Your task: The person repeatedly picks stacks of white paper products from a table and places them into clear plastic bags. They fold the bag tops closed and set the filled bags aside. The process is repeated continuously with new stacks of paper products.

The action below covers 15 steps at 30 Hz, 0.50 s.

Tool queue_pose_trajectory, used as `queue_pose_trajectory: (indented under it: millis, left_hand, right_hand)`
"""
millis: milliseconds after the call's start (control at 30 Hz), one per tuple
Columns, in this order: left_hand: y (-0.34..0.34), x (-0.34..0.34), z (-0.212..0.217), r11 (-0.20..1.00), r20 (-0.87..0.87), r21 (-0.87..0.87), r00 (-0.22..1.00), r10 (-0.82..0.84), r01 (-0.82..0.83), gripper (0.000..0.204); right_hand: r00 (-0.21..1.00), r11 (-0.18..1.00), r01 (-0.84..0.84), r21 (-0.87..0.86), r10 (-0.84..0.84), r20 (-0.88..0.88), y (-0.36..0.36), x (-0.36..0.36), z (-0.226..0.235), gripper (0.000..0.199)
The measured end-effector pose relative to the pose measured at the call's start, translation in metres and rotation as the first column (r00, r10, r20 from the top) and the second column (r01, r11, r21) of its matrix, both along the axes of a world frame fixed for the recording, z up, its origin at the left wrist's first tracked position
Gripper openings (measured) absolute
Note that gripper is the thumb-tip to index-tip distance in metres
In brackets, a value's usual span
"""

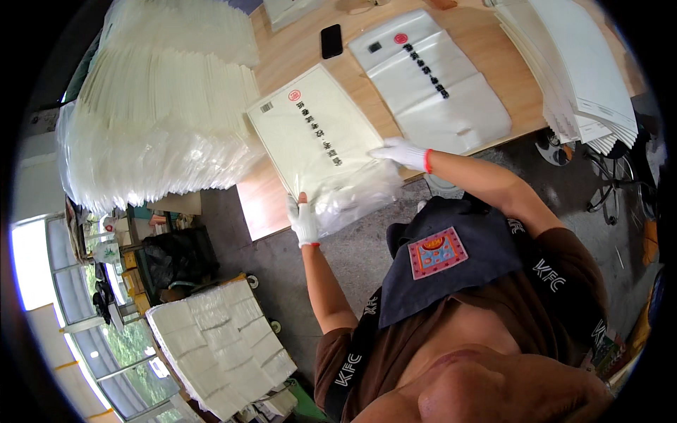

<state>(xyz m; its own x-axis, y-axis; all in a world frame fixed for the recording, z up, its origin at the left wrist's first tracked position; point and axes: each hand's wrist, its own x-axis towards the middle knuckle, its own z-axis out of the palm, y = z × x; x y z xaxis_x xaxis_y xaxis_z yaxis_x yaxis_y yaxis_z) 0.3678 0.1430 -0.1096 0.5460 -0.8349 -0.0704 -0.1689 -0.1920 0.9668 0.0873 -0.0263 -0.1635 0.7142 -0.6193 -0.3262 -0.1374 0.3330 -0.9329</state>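
A cream printed paper sheet [314,141] with a red round mark and black characters lies slantwise at the table's front edge, inside a clear plastic bag [356,201] whose loose end crumples over the edge. My left hand [303,221], in a white glove with the thumb tip bare, grips the bag at the sheet's near left corner; its other fingers are partly hidden. On the right side of the sheet, my gloved right hand [403,152] closes its fingers on the bag's edge. How many sheets are inside, I cannot tell.
A tall pile of filled clear bags [169,106] stands at the table's left. Flat plastic bags [437,84] lie to the right, near a black phone [331,41]. Fanned cream sheets [564,63] overhang the far right edge. A wrapped stack [222,345] sits on the lower left.
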Motion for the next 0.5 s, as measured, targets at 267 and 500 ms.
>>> queue_pose_trajectory:
  millis: [267, 500]
  left_hand:
    - [-0.007, 0.019, -0.054, 0.743, 0.674, 0.641, 0.603, -0.426, -0.193, 0.068]
    - [-0.111, -0.172, 0.006, 0.933, 0.766, 0.039, 0.589, -0.258, 0.358, 0.048]
  right_hand:
    - [0.979, 0.934, -0.204, 0.292, 0.197, 0.053, 0.059, -0.005, -0.018, 0.022]
    - [0.956, 0.987, -0.139, -0.081, 0.112, -0.271, 0.075, -0.114, 0.016, 0.02]
